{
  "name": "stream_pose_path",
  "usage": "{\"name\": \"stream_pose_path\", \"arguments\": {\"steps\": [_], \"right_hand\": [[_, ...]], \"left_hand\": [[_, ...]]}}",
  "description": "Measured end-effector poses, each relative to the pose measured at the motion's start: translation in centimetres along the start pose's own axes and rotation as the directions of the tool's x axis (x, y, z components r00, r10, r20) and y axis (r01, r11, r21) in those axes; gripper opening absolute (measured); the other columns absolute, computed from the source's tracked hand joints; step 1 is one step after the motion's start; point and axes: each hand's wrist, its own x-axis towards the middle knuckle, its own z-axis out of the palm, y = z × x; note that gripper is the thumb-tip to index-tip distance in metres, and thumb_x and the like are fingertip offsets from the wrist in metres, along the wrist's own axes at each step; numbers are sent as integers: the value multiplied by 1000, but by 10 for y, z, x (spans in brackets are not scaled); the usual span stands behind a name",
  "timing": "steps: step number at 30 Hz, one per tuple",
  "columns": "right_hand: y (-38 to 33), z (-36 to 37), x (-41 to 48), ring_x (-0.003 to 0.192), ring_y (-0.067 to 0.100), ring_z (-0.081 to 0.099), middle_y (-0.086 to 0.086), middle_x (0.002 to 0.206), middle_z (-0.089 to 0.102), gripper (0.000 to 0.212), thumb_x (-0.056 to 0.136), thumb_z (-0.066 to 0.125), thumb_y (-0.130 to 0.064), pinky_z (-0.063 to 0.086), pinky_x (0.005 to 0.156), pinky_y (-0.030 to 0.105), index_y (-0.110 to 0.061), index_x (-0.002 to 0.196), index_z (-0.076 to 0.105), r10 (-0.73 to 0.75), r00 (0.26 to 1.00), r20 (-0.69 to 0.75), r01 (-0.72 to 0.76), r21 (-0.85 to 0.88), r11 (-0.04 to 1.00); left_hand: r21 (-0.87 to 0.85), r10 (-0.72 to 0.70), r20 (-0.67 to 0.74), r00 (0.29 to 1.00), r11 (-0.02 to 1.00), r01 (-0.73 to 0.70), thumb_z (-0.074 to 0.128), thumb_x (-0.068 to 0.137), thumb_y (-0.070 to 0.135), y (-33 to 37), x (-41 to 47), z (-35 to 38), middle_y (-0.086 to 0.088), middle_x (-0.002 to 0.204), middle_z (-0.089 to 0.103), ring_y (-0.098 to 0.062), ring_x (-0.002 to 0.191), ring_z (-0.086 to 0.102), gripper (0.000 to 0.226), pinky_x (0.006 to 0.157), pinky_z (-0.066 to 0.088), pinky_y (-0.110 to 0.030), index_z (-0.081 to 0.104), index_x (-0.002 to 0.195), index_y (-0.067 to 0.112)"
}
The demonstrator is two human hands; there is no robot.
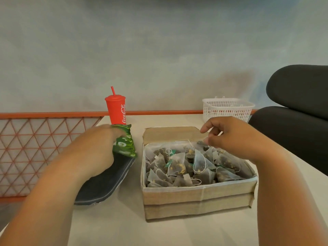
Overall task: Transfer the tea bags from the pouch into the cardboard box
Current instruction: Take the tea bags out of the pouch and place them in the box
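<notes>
An open cardboard box (198, 201) stands on the table, holding several pyramid tea bags (177, 167) with strings and green tags. My left hand (99, 150) grips a crumpled green pouch (124, 144) just left of the box, above a dark flat object. Over the box's back right corner hovers my right hand (236, 137), its index finger and thumb apart and loosely curled. One dark tea bag (202, 144) lies right under the thumb; I see no pinch on it.
A red Coca-Cola cup (116, 110) with a straw stands behind the pouch. A white plastic basket (227, 108) sits at the back right. A dark grey flat pad (106, 180) lies under my left hand. An orange wire rack (35, 150) borders the table's left; a black chair (298, 110) is at right.
</notes>
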Motion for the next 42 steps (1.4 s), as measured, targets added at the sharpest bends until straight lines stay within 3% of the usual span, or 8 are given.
{"name": "stream_pose_path", "arguments": {"steps": [5,10,16,19,23,27,35,42], "right_hand": [[-46,24,-7,70,-2,57,-12,86,61,14,83,63,-20,49,65,22,-33,87,65,-225,974,-4,223,133,966],[-78,56,-13,103,-6,45,-18,115,49,22,84,62,-23,34,84,8,-32,104,67,-429,902,36,421,131,897],[-79,70,-8,119,3,43,-13,136,48,41,90,53,-25,29,90,11,-27,132,50,-454,891,3,454,-59,889],[-80,72,-8,128,6,37,-12,144,41,48,91,53,-23,23,97,11,-26,138,41,-449,894,4,448,-82,890],[-81,75,-9,133,8,32,-16,149,30,55,92,52,-22,20,101,13,-30,143,31,-444,896,34,445,-87,891],[-84,75,-10,138,5,22,-17,152,21,57,93,51,-21,13,100,12,-29,144,26,-437,898,61,439,-41,897],[-90,94,-14,141,12,17,-13,154,16,59,94,49,-20,9,104,17,-27,146,22,-494,855,160,512,-99,853],[-91,96,-15,140,14,20,-12,153,21,60,92,47,-8,19,112,26,-26,145,26,-500,852,152,513,-61,856]], "left_hand": [[-156,118,-405,906,968,-196,56,76,-13,1,-1,-16,5,86,55,-14,76,50,41,64,37,-20,69,102,14],[-205,189,-443,876,931,-304,68,70,-10,3,-6,-24,7,78,56,1,67,52,34,64,35,-9,72,94,14],[-260,217,-524,824,880,-398,73,73,2,3,-12,-33,12,76,58,-4,72,58,24,68,51,-21,71,92,17],[-336,208,-517,831,843,-420,68,77,20,7,-23,-43,16,76,59,-2,70,58,12,62,47,-10,69,87,26],[-369,210,-316,925,871,-324,58,83,26,13,-37,-49,15,76,63,0,73,58,14,59,45,-15,64,76,37],[-143,100,108,989,986,-84,49,92,26,4,-28,-36,18,87,57,-4,79,51,19,63,37,-16,56,104,39],[233,-93,385,918,973,1,34,98,22,8,1,-7,-5,133,48,-20,113,50,41,95,36,-29,35,139,20],[597,-227,602,765,765,-242,33,100,17,22,15,-1,-15,150,25,-25,138,26,48,110,21,-32,20,143,1]]}}
